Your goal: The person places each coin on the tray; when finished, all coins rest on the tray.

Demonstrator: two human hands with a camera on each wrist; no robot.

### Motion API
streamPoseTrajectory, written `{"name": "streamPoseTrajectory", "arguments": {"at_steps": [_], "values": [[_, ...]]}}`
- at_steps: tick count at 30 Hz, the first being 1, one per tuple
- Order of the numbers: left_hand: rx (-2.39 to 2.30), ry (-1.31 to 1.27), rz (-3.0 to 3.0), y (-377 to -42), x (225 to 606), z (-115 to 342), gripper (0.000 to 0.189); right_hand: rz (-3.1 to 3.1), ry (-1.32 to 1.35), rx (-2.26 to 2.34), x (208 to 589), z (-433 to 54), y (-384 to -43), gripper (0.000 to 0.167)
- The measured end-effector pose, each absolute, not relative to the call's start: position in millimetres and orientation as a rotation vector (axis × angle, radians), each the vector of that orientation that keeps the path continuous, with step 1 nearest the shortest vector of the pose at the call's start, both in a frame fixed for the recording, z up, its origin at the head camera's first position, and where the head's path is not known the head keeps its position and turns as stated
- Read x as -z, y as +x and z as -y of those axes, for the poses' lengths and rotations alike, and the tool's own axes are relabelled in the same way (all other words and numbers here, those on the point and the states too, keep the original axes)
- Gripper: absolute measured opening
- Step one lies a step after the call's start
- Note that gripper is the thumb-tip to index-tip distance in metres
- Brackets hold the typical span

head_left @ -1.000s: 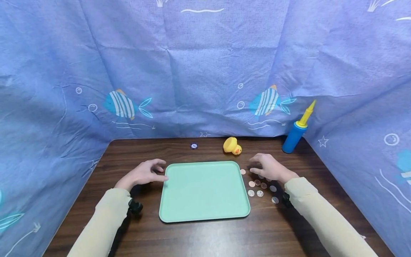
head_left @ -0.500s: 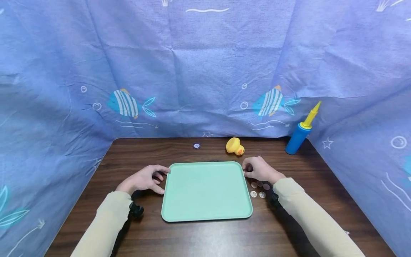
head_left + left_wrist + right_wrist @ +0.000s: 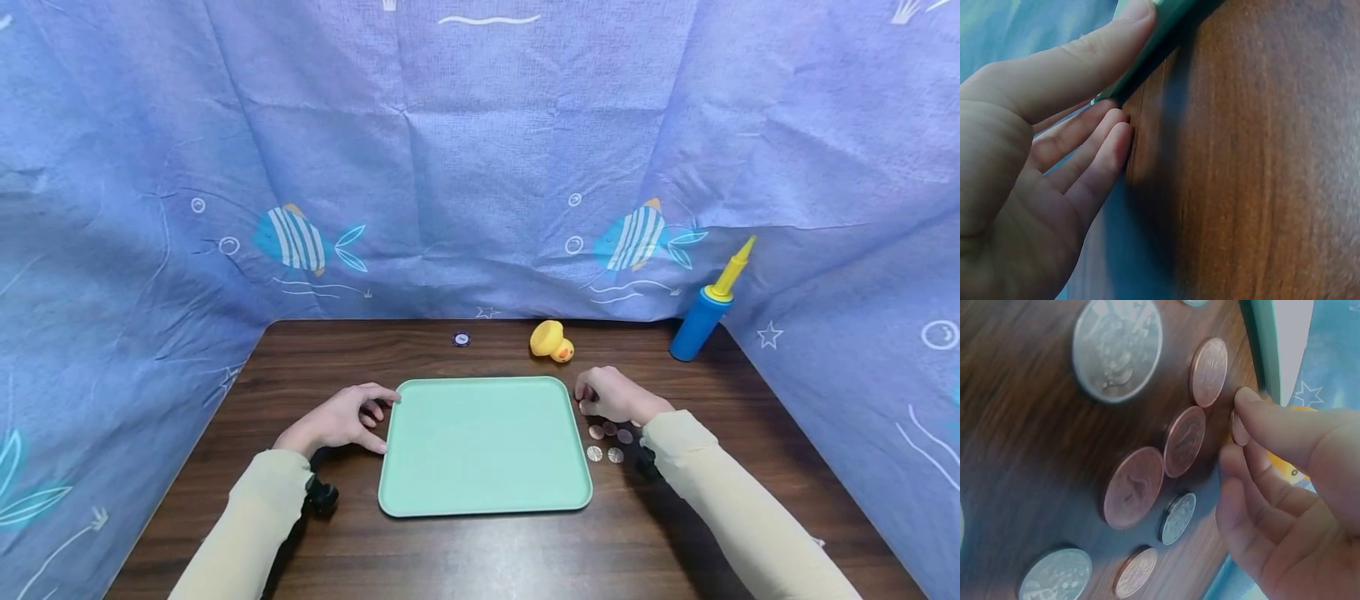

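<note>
A dark wood-grain table met a hanging blue cloth printed with striped fish. Just nearside of the right hand lay loose coins, their stamped markings too blurred to read; that hand pinched a copper coin between thumb and fingers. The left hand, thumb and forefinger wide apart, touched the side of a green tray lying between both hands. Beyond the right hand sat a yellow duck; beyond the tray, a round chip, its label illegibly small; farther right, a blue-and-yellow pump.
</note>
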State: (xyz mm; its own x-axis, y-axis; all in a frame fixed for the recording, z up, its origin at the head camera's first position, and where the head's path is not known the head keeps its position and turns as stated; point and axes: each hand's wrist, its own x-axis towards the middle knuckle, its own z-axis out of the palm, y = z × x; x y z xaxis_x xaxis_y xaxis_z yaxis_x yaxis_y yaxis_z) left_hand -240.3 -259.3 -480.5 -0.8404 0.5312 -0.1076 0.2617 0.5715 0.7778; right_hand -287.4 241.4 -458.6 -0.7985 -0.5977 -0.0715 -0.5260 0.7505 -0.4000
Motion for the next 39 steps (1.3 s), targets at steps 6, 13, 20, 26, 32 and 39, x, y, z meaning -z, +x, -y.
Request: {"name": "streamPoseTrajectory", "arguments": {"at_steps": [6,13,20,26,32,39], "values": [[-1.148,0.666,-2.485,-238.2,479.5,259.3,0.081,-2.757,-0.863,0.579,455.9,-248.3,-288.1,0.012],[-1.21,0.641,-2.455,-235.2,479.1,258.7,0.083,-2.774,-0.767,0.778,449.0,-248.0,-292.0,0.005],[-1.234,0.664,-2.449,-235.8,482.0,258.5,0.083,-2.661,-0.819,1.003,444.8,-222.9,-294.1,0.017],[-1.208,0.663,-2.468,-237.0,484.5,257.9,0.082,-2.621,-0.946,1.044,440.4,-188.2,-295.5,0.016],[-1.191,0.655,-2.464,-236.6,481.8,256.7,0.082,-2.548,-1.025,1.027,438.9,-150.5,-295.3,0.016],[-1.18,0.627,-2.461,-236.5,484.1,256.6,0.082,-2.511,-1.102,0.885,450.5,-114.2,-293.7,0.01]]}}
